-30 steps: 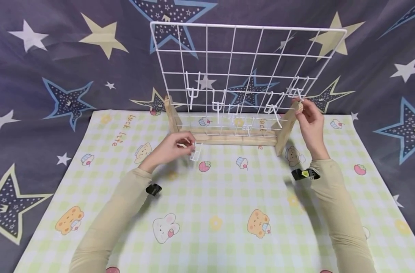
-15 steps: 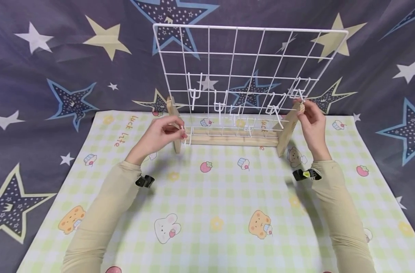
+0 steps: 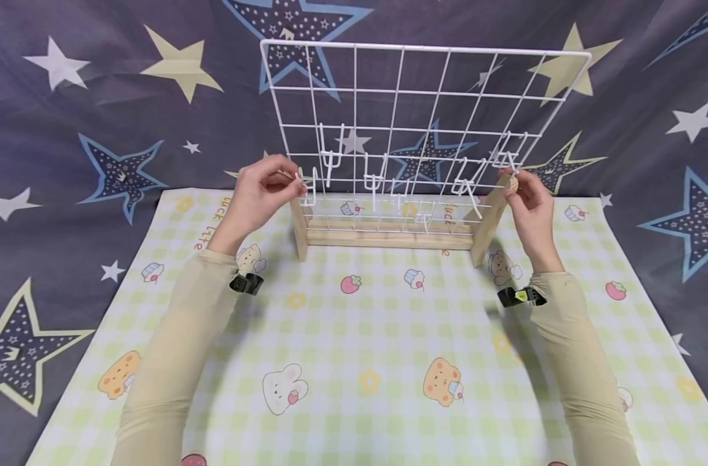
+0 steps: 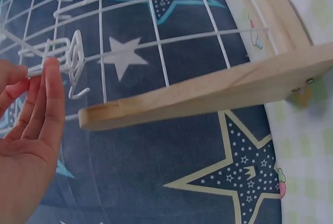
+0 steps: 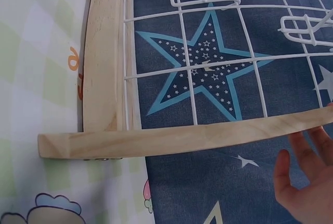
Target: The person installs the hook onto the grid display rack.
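Note:
Near the grid's left side, my left hand (image 3: 266,188) pinches a small white wire hook (image 4: 77,60) between thumb and fingertips. The hook overlaps the white wire grid (image 3: 377,90) there, just over the left wooden upright (image 4: 182,94). My right hand (image 3: 531,207) grips the top end of the right wooden upright (image 5: 208,138), some fingers lying along its outer side. Several white wire hooks, among them one at the left (image 3: 331,158) and one at the right (image 3: 464,186), hang on the grid. The grid leans in its wooden stand.
A wooden crossbar (image 3: 389,239) joins the two uprights low down. The stand rests on a checked tablecloth (image 3: 365,323) with cartoon prints. Behind it hangs a dark curtain (image 3: 173,129) with stars. Black straps (image 3: 521,296) sit on both wrists.
My left hand has moved left and then up from the grid's lower edge with the hook, to the left upright's top. The right hand stays on its upright.

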A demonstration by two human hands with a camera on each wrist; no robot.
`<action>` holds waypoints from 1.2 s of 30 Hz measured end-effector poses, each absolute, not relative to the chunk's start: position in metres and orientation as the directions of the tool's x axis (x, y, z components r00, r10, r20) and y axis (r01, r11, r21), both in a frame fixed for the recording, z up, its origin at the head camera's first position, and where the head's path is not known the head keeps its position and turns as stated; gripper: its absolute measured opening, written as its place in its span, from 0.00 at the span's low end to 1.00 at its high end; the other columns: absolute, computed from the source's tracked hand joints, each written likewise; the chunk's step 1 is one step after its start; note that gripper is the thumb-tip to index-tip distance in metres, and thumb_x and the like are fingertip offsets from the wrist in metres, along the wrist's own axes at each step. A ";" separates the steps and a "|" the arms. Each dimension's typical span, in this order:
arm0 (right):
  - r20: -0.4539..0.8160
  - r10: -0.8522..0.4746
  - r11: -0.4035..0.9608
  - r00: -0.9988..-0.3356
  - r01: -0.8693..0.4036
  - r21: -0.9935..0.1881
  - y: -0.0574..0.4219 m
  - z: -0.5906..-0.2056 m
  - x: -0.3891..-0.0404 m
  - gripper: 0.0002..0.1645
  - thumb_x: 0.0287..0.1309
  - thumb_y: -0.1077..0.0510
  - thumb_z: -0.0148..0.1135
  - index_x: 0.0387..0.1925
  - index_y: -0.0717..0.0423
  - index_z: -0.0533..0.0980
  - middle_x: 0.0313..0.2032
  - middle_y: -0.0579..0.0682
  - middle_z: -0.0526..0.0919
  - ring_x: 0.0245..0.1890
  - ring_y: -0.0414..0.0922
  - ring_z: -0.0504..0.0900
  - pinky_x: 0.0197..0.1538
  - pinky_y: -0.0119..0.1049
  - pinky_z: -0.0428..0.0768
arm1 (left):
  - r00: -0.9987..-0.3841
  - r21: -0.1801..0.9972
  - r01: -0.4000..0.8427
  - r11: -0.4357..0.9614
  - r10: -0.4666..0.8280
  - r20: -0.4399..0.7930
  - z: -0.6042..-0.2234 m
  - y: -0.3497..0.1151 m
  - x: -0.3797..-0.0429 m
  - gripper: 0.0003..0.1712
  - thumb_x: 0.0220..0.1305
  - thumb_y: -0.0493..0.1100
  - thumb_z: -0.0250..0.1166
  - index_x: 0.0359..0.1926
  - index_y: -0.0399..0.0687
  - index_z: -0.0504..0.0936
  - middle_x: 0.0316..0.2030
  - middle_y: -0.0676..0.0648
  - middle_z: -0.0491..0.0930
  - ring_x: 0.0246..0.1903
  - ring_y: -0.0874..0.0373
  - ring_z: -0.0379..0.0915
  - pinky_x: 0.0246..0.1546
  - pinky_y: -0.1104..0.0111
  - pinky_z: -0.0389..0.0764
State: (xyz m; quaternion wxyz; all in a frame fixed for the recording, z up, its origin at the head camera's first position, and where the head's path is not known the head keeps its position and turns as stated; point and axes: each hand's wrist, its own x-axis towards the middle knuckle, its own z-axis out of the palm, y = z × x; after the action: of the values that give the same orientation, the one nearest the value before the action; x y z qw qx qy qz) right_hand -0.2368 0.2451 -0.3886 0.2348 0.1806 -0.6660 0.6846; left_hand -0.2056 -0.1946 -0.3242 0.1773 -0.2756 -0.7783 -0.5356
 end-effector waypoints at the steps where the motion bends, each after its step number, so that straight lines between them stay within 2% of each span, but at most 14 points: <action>1: 0.561 0.081 0.000 -0.824 -0.563 -0.827 0.245 -0.389 -0.237 0.19 0.59 0.79 0.46 0.51 0.75 0.74 0.49 0.60 0.80 0.49 0.47 0.78 0.51 0.31 0.75 | -0.790 0.737 0.613 0.284 0.227 0.570 -0.324 -0.195 -0.207 0.03 0.59 0.24 0.63 0.34 0.30 0.78 0.32 0.38 0.80 0.29 0.61 0.81 0.35 0.72 0.85; 6: 0.561 0.082 0.000 -0.824 -0.563 -0.826 0.245 -0.389 -0.237 0.19 0.59 0.79 0.46 0.51 0.75 0.73 0.49 0.59 0.81 0.49 0.47 0.78 0.51 0.31 0.75 | -0.803 0.717 0.594 0.366 0.210 0.558 -0.327 -0.193 -0.211 0.03 0.59 0.24 0.64 0.34 0.29 0.79 0.32 0.38 0.80 0.29 0.59 0.80 0.34 0.75 0.83; 10: 0.562 0.083 -0.008 -0.823 -0.564 -0.826 0.246 -0.390 -0.237 0.20 0.58 0.79 0.46 0.51 0.76 0.73 0.48 0.59 0.81 0.49 0.47 0.78 0.51 0.31 0.75 | -0.800 0.674 0.588 0.447 0.200 0.565 -0.322 -0.185 -0.199 0.03 0.57 0.22 0.64 0.33 0.27 0.78 0.32 0.36 0.79 0.30 0.53 0.79 0.33 0.78 0.80; 15: 0.565 0.092 -0.008 -0.820 -0.568 -0.823 0.247 -0.391 -0.238 0.20 0.58 0.79 0.46 0.52 0.75 0.73 0.48 0.58 0.81 0.49 0.47 0.78 0.51 0.31 0.75 | -0.815 0.698 0.570 0.433 0.192 0.546 -0.317 -0.178 -0.187 0.03 0.56 0.21 0.63 0.33 0.26 0.77 0.33 0.33 0.78 0.31 0.48 0.79 0.33 0.78 0.81; 22: 0.564 0.093 0.015 -0.821 -0.565 -0.825 0.248 -0.390 -0.235 0.20 0.59 0.78 0.46 0.53 0.74 0.73 0.50 0.61 0.80 0.49 0.47 0.78 0.53 0.31 0.75 | -0.828 0.718 0.560 0.415 0.244 0.505 -0.350 -0.187 -0.198 0.06 0.55 0.20 0.63 0.33 0.29 0.79 0.34 0.37 0.78 0.34 0.49 0.78 0.36 0.73 0.84; 31: 0.566 0.078 0.003 -0.821 -0.568 -0.823 0.247 -0.392 -0.230 0.20 0.60 0.77 0.47 0.54 0.75 0.72 0.51 0.64 0.78 0.49 0.47 0.77 0.53 0.31 0.75 | -0.804 0.644 0.592 0.485 0.301 0.513 -0.374 -0.196 -0.196 0.09 0.53 0.23 0.65 0.34 0.36 0.80 0.34 0.43 0.78 0.32 0.51 0.78 0.30 0.64 0.86; 36: 0.561 0.047 -0.029 -0.826 -0.563 -0.826 0.251 -0.396 -0.230 0.20 0.65 0.75 0.49 0.58 0.74 0.70 0.54 0.64 0.77 0.54 0.48 0.76 0.58 0.32 0.75 | -0.819 0.657 0.570 0.493 0.281 0.500 -0.382 -0.203 -0.193 0.08 0.55 0.25 0.66 0.34 0.37 0.81 0.35 0.43 0.79 0.34 0.51 0.79 0.30 0.70 0.85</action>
State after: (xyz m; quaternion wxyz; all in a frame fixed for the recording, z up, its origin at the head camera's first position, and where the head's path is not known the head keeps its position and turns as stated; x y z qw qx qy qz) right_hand -0.2304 0.2508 -0.3957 0.2208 0.1952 -0.6608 0.6903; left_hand -0.1927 -0.2030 -0.3820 0.1658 -0.2510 -0.8479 -0.4365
